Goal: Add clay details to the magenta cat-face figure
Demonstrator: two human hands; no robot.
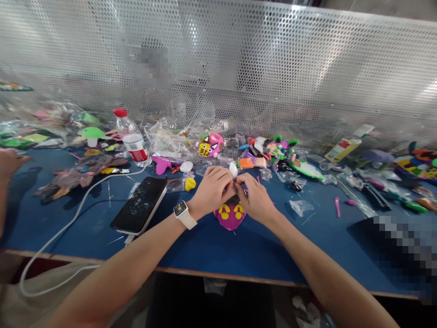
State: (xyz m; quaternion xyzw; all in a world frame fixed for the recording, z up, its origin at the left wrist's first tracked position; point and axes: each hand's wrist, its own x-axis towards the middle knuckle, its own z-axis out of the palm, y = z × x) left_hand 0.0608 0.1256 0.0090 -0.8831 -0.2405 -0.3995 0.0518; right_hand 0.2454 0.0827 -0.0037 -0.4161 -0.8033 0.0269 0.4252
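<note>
My left hand point(215, 187), with a watch point(180, 210) on a pale strap at the wrist, has its fingers curled in. My right hand point(255, 199) meets it, thumb and forefinger pinched. Whatever is between the fingertips is too small and hidden to name. Below them on the table lies a purple modelling-clay piece point(230, 222) with yellow clay shapes point(223, 212) on it; its upper part is covered by my hands. A white lump point(233, 169) shows just beyond my fingertips. Orange clay point(246, 163) lies a little farther back.
A phone point(139, 205) on a white power bank with a cable point(80, 207) lies at left, before a red-capped bottle point(131, 136). Clay figures point(210, 145) and plastic bags line the perforated metal screen point(218, 59). Another person's hand point(12, 164) is at far left.
</note>
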